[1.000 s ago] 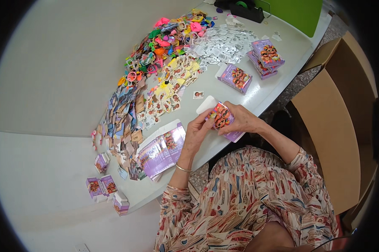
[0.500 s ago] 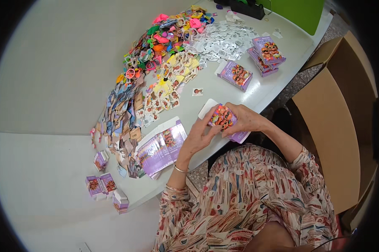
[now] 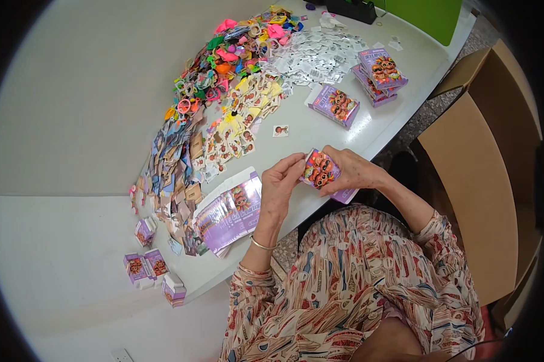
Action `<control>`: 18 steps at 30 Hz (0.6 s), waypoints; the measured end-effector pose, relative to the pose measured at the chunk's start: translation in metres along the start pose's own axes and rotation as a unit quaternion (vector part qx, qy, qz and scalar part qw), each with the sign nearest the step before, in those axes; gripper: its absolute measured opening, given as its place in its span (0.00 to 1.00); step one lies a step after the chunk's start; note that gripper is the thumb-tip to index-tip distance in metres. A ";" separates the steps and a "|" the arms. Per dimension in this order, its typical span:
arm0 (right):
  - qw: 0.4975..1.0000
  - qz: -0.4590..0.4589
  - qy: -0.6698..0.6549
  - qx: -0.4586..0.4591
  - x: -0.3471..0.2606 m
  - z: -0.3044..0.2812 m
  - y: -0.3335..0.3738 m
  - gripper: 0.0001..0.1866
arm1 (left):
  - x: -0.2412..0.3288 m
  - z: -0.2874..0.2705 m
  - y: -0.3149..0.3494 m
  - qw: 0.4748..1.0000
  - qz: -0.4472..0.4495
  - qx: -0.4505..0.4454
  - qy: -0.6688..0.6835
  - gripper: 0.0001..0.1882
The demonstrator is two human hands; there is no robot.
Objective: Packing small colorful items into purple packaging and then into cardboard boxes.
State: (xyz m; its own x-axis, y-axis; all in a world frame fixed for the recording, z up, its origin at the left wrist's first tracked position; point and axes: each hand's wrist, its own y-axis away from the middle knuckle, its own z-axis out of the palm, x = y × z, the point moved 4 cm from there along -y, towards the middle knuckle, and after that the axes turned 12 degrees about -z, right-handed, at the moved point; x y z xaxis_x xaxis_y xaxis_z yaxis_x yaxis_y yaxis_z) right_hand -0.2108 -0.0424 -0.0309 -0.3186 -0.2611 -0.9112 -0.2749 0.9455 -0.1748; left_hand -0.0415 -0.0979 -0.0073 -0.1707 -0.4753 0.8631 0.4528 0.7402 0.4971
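Note:
Above the near edge of the table, a small purple box [image 3: 320,170] with colourful cartoon characters is gripped by my right hand [image 3: 354,169], thumb in front and fingers around its side. The fingers of my left hand [image 3: 280,184] are pinched together at the box's upper left end, where the flap no longer stands out. Beneath the right hand shows a piece of purple card [image 3: 344,195], partly hidden. Flat unfolded purple cartons [image 3: 230,208] lie in an overlapping stack left of my left hand.
Several filled-out boxes [image 3: 383,69] are stacked at the right, beside a single box [image 3: 334,106]. Heaps of colourful trinkets [image 3: 224,69], white packets [image 3: 320,55], picture cards [image 3: 242,130] and brownish slips [image 3: 172,160] line the far side. A large cardboard carton [image 3: 471,181] stands at right.
The white flap that stuck out at the box's upper left end has been folded in. My left hand has shifted up to that end, while my right hand keeps its hold.

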 end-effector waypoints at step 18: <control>0.999 -0.002 0.017 0.037 -0.004 0.001 0.002 0.34 | -0.015 0.013 0.010 0.954 0.191 0.064 -0.220 0.16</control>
State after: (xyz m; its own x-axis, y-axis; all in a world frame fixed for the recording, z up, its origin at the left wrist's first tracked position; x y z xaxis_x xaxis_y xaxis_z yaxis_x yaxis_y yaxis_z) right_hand -0.2089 -0.0392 -0.0278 -0.3493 -0.2704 -0.8972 -0.2093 0.9558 -0.2066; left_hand -0.0458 -0.0769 -0.0143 -0.3789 0.0654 0.9231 0.4493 0.8851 0.1217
